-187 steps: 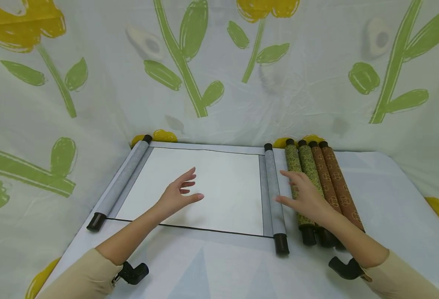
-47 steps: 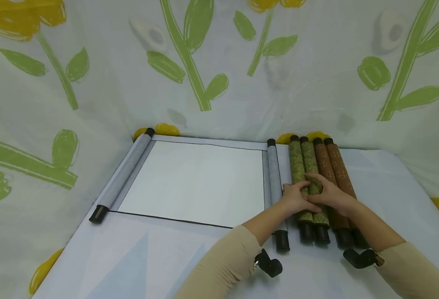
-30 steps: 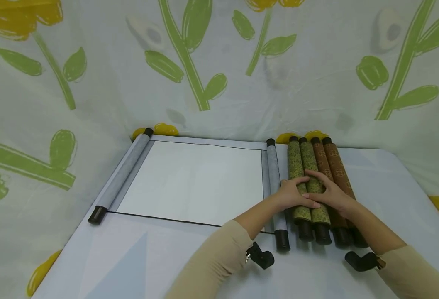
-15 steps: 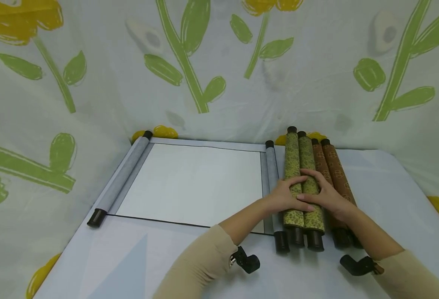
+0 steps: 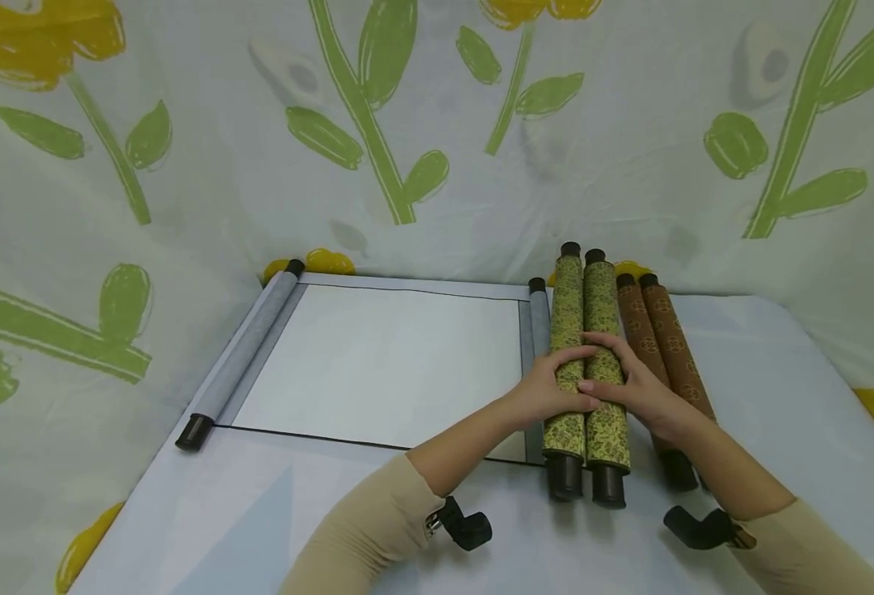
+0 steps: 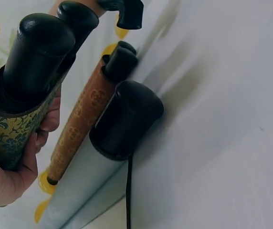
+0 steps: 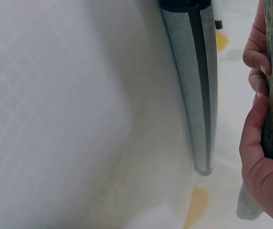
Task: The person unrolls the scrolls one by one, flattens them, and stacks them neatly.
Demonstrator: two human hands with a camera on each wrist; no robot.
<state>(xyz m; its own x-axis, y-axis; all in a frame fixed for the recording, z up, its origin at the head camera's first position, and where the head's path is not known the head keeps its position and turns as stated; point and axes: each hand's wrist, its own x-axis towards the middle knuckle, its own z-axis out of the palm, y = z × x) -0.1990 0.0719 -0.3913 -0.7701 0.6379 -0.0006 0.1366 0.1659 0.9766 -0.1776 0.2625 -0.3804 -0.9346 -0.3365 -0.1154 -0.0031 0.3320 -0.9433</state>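
Left hand (image 5: 544,392) and right hand (image 5: 648,392) curl their fingers (image 5: 577,353) round two green scrolls (image 5: 567,306), held above the table (image 5: 147,529) at the right roller (image 5: 539,310). Probably light, stiff and smooth, they seem best gripped mid-length.

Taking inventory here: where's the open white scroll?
In the head view, the open white scroll lies flat on the table, mostly left of the two green rolls.

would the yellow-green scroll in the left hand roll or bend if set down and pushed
The yellow-green scroll would probably roll sideways if pushed on its long side, being a cylinder with a round black end cap. It seems fairly stiff: it looks straight from end to end, though the left hand grips only part of its length.
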